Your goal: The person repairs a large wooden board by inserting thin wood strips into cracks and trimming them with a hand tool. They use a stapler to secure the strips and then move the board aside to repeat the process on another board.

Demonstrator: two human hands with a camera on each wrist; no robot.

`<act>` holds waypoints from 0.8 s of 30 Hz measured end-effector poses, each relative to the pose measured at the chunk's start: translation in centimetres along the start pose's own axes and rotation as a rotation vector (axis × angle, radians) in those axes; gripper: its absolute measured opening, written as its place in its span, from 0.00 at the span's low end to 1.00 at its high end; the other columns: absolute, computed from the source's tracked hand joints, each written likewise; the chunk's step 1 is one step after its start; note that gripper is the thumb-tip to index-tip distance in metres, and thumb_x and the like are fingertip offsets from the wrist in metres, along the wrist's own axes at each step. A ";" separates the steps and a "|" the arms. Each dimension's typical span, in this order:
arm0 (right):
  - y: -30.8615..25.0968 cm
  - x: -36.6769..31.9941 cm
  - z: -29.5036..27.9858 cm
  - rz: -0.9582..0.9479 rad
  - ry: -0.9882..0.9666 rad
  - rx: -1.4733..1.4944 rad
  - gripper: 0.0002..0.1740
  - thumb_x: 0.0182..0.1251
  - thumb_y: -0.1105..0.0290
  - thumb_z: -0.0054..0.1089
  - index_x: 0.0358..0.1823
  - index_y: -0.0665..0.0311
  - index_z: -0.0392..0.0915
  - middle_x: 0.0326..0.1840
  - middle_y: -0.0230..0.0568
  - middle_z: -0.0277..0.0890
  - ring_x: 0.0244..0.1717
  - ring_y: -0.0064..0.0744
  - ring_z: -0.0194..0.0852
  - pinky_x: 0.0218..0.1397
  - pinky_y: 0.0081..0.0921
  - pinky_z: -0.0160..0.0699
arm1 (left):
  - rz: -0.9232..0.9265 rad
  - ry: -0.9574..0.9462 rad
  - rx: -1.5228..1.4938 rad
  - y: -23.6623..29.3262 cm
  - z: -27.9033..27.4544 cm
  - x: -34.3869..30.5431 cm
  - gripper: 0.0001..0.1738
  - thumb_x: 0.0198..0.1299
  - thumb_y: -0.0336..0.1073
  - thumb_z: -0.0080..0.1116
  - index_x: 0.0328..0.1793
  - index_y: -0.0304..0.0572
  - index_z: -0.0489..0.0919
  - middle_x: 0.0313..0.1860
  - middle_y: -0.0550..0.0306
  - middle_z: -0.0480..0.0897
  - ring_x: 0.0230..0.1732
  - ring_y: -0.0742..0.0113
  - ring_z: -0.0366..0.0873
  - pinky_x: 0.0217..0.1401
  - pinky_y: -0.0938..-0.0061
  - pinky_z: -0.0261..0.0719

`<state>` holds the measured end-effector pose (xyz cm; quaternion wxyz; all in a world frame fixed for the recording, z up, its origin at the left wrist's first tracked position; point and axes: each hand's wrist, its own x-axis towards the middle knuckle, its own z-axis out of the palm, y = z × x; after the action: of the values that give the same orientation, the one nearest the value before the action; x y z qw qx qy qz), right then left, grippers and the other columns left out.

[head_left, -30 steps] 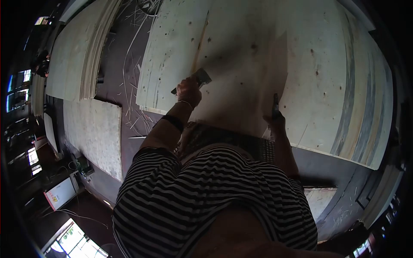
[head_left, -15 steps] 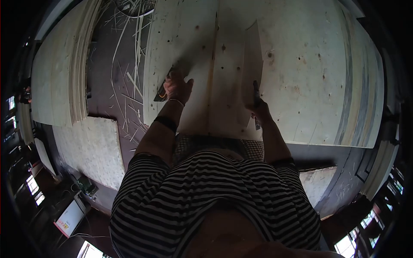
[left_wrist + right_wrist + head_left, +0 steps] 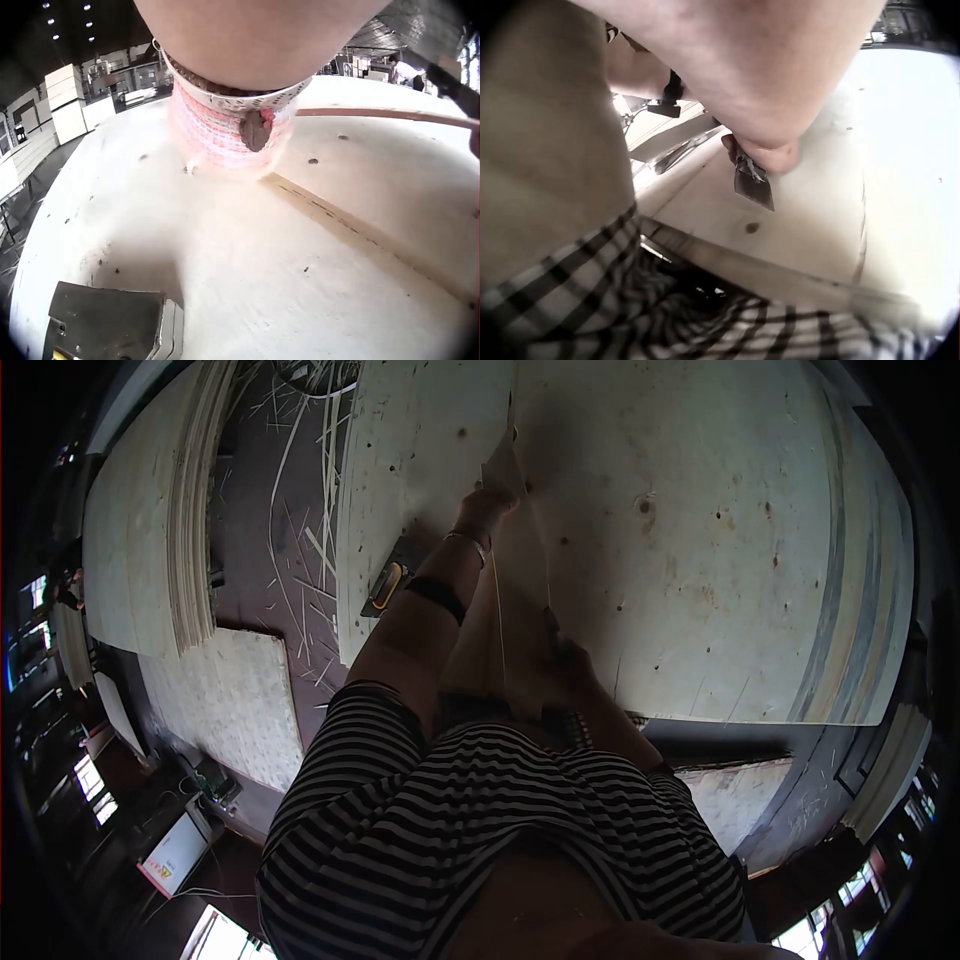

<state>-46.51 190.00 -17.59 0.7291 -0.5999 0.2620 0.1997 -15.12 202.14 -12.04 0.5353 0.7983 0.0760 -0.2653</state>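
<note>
My left hand [image 3: 488, 508] reaches forward over a large pale wood sheet [image 3: 700, 560] and grips the far part of a thin veneer strip [image 3: 500, 465]; its fingertips are hidden. The strip runs back toward my right hand [image 3: 575, 665], nearer my body. That hand grips a scraper, whose flat metal blade [image 3: 754, 187] sticks out of the fist. Beside the left forearm a dark, box-like hand tool [image 3: 388, 580] with a yellow-edged opening lies on the sheet. A brownish seam [image 3: 352, 225] crosses the sheet under the left wrist.
To the left stands a stack of wood sheets [image 3: 150, 510], with a lower pale board [image 3: 220, 700] in front. Thin wood scraps [image 3: 315, 560] litter the dark floor between the stacks. The sheet's front edge [image 3: 727, 262] is close against my checked garment [image 3: 772, 330].
My left hand has set the dark hand tool down on the left of the sheet and moved forward and right to the veneer strip. My right hand has moved left and back.
</note>
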 end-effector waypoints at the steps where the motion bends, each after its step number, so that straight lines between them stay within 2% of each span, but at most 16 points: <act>1: -4.5 -0.3 -0.1 0.082 0.078 -0.255 0.26 0.48 0.58 0.74 0.43 0.67 0.75 0.34 0.42 0.77 0.34 0.30 0.74 0.39 0.29 0.76 | -0.005 -0.003 0.003 -0.7 -0.1 1.1 0.24 0.52 0.46 0.67 0.45 0.30 0.80 0.39 0.54 0.84 0.44 0.66 0.79 0.49 0.74 0.75; 2: -8.7 -0.4 -0.1 0.166 0.152 -0.511 0.28 0.47 0.57 0.75 0.43 0.67 0.74 0.34 0.41 0.77 0.34 0.32 0.74 0.39 0.30 0.76 | 0.191 -0.070 0.282 -1.8 -0.1 2.2 0.23 0.52 0.46 0.67 0.44 0.31 0.81 0.39 0.53 0.84 0.43 0.65 0.80 0.48 0.73 0.75; 4: -13.3 0.1 -0.2 0.141 0.211 -0.486 0.29 0.47 0.57 0.76 0.44 0.67 0.73 0.33 0.39 0.76 0.34 0.33 0.75 0.39 0.31 0.76 | 0.383 -0.145 0.559 -2.1 -0.2 2.5 0.23 0.51 0.47 0.67 0.42 0.32 0.81 0.39 0.51 0.84 0.43 0.63 0.81 0.48 0.73 0.76; 6: -15.2 2.0 -1.0 0.049 0.309 -0.478 0.30 0.47 0.58 0.77 0.47 0.66 0.72 0.31 0.37 0.75 0.33 0.31 0.75 0.37 0.31 0.77 | 0.020 0.067 0.147 0.1 0.1 1.3 0.21 0.53 0.49 0.64 0.40 0.36 0.82 0.39 0.50 0.84 0.43 0.61 0.82 0.48 0.71 0.76; 7: -16.4 3.1 -1.2 -0.010 0.341 -0.496 0.30 0.48 0.59 0.76 0.48 0.66 0.72 0.30 0.36 0.75 0.32 0.28 0.75 0.36 0.30 0.77 | 0.016 0.060 0.145 -0.4 -0.1 1.8 0.21 0.53 0.49 0.64 0.40 0.36 0.82 0.39 0.50 0.84 0.43 0.61 0.82 0.48 0.71 0.76; 9: -19.6 4.5 -0.9 -0.105 0.383 -0.304 0.27 0.56 0.66 0.70 0.55 0.66 0.70 0.25 0.28 0.69 0.18 0.18 0.65 0.20 0.18 0.66 | 0.188 -0.102 0.550 -1.2 -0.6 3.2 0.18 0.56 0.49 0.61 0.41 0.42 0.82 0.41 0.49 0.84 0.44 0.58 0.82 0.48 0.69 0.77; 11: -22.2 6.6 -0.3 -0.176 0.440 -0.024 0.25 0.63 0.62 0.64 0.57 0.67 0.70 0.26 0.28 0.68 0.21 0.17 0.67 0.24 0.17 0.67 | 0.161 -0.103 0.666 -2.4 -0.4 5.0 0.16 0.57 0.47 0.58 0.42 0.45 0.82 0.42 0.49 0.83 0.44 0.56 0.82 0.47 0.68 0.78; 13: -24.6 8.9 0.2 -0.278 0.437 0.098 0.26 0.66 0.58 0.60 0.59 0.68 0.69 0.25 0.28 0.67 0.23 0.16 0.66 0.28 0.18 0.68 | 0.133 -0.104 0.785 -3.2 -0.3 5.7 0.14 0.59 0.46 0.56 0.42 0.47 0.82 0.42 0.49 0.83 0.44 0.55 0.81 0.46 0.67 0.78; 14: -25.3 10.2 0.1 -0.303 0.402 0.151 0.20 0.65 0.60 0.61 0.51 0.66 0.73 0.25 0.27 0.66 0.23 0.17 0.65 0.29 0.19 0.67 | 0.214 -0.136 0.814 -3.6 -0.4 6.0 0.11 0.58 0.44 0.55 0.40 0.48 0.81 0.40 0.50 0.82 0.43 0.53 0.81 0.45 0.66 0.78; 15: -25.8 11.9 0.2 -0.299 0.403 0.148 0.20 0.65 0.60 0.61 0.51 0.66 0.73 0.25 0.27 0.66 0.23 0.17 0.65 0.29 0.19 0.67 | 0.254 -0.152 0.827 -3.4 -0.6 5.9 0.10 0.58 0.42 0.55 0.39 0.48 0.81 0.40 0.50 0.82 0.42 0.52 0.80 0.44 0.65 0.78; 16: -26.4 13.7 0.4 -0.319 0.426 0.258 0.16 0.64 0.60 0.61 0.45 0.64 0.73 0.23 0.26 0.64 0.20 0.17 0.62 0.24 0.20 0.64 | 0.294 -0.168 0.840 -2.5 -1.0 5.4 0.09 0.58 0.41 0.54 0.38 0.48 0.81 0.39 0.50 0.82 0.42 0.52 0.80 0.44 0.65 0.78; 17: -27.0 15.4 0.6 -0.340 0.445 0.369 0.13 0.63 0.60 0.62 0.40 0.62 0.74 0.20 0.26 0.63 0.18 0.18 0.60 0.19 0.20 0.61 | 0.472 -0.175 0.930 -1.8 -1.4 4.6 0.07 0.55 0.39 0.55 0.35 0.48 0.80 0.36 0.51 0.81 0.40 0.53 0.80 0.42 0.65 0.78; 18: -27.9 16.7 1.0 -0.339 0.444 0.367 0.13 0.63 0.60 0.62 0.40 0.62 0.74 0.20 0.26 0.63 0.18 0.18 0.60 0.19 0.20 0.61 | 0.651 -0.181 1.017 -1.1 -1.8 3.8 0.05 0.53 0.36 0.55 0.32 0.47 0.78 0.34 0.52 0.80 0.39 0.53 0.80 0.41 0.65 0.79; 20: -30.0 19.1 2.2 -0.419 0.465 0.485 0.11 0.62 0.64 0.64 0.29 0.58 0.71 0.20 0.25 0.62 0.16 0.19 0.58 0.21 0.23 0.61 | 0.708 -0.169 0.977 -1.5 -2.1 3.9 0.03 0.51 0.35 0.56 0.31 0.47 0.78 0.33 0.53 0.80 0.39 0.54 0.80 0.40 0.65 0.79; 22: -31.5 22.2 3.0 -0.472 0.511 0.524 0.11 0.61 0.65 0.65 0.28 0.59 0.71 0.18 0.26 0.61 0.15 0.19 0.56 0.20 0.23 0.60 | 0.763 -0.160 0.936 -1.5 -2.2 3.8 0.02 0.49 0.34 0.56 0.29 0.48 0.77 0.32 0.53 0.79 0.39 0.54 0.80 0.39 0.66 0.79; 24: -32.8 23.9 4.0 -0.525 0.557 0.563 0.12 0.59 0.65 0.66 0.27 0.60 0.70 0.16 0.26 0.60 0.13 0.19 0.54 0.18 0.23 0.58 | 0.695 -0.161 1.031 -0.9 -2.1 3.6 0.01 0.49 0.32 0.57 0.28 0.49 0.78 0.31 0.55 0.80 0.37 0.55 0.81 0.39 0.67 0.79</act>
<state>-7.36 186.77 -6.63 0.7911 -0.4557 0.3309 -0.2388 -11.71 203.85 -13.99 0.1403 0.9095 -0.3664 -0.1376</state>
